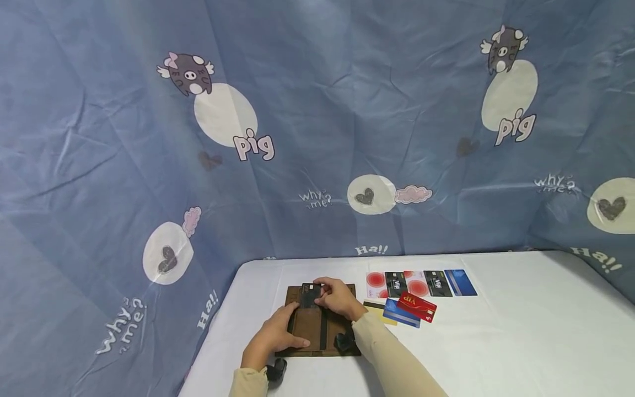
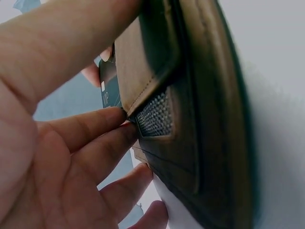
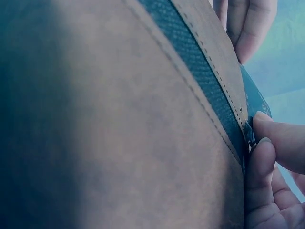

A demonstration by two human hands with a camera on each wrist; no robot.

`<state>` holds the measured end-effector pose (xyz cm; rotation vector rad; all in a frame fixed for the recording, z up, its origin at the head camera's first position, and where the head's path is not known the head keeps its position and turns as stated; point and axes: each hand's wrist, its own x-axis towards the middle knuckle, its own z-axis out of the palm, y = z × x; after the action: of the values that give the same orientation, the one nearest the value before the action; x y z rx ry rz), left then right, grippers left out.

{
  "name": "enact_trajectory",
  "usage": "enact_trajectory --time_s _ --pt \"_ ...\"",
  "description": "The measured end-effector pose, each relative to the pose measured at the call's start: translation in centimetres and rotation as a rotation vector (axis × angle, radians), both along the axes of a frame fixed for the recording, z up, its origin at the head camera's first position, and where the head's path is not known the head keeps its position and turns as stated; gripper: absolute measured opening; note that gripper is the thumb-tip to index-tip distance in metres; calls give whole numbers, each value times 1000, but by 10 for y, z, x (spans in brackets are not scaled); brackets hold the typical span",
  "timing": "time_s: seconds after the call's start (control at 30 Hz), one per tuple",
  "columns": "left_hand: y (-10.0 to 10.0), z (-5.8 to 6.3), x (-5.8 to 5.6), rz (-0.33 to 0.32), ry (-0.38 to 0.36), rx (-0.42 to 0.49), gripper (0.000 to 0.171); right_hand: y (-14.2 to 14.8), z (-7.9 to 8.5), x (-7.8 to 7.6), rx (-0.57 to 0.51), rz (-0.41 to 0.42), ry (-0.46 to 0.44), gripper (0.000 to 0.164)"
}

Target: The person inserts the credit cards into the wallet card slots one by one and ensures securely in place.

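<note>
A brown wallet (image 1: 308, 328) lies spread on the white table, a dark elastic band running down its inner pocket. A black VIP card (image 1: 308, 295) stands partly out of the pocket's top edge; its lower part is hidden. My right hand (image 1: 339, 299) pinches the card's right side between thumb and fingers, also seen in the right wrist view beside the card (image 3: 256, 93). My left hand (image 1: 275, 331) rests spread on the wallet's left side, thumb across its lower part. In the left wrist view its fingertips (image 2: 121, 117) touch the pocket's corner beside a mesh window (image 2: 157, 114).
Right of the wallet, several cards lie in a row, among them a black VIP card (image 1: 438, 283) and a blue card (image 1: 461, 282). In front, a red VIP card (image 1: 416, 306) overlaps a blue card (image 1: 401, 314), beside a yellow card (image 1: 379, 311). A blue printed curtain (image 1: 317, 138) hangs behind.
</note>
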<state>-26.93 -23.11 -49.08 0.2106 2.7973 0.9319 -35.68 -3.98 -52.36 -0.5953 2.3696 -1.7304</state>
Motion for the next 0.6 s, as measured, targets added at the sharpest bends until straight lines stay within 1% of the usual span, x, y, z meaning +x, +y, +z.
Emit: enact_trajectory --time_s 0.23,0.43,0.5,0.6 --pt "-1 2 -3 22 18 -7 98 -3 5 -3 19 -10 8 48" --pt "0 -1 0 6 -5 -6 98 -1 -1 -1 44 -7 -8 48" --pt "0 -1 1 0 -12 -3 98 0 -2 0 53 -5 -7 48" --pt "0 2 1 11 -9 6 98 -1 0 0 47 3 11 47"
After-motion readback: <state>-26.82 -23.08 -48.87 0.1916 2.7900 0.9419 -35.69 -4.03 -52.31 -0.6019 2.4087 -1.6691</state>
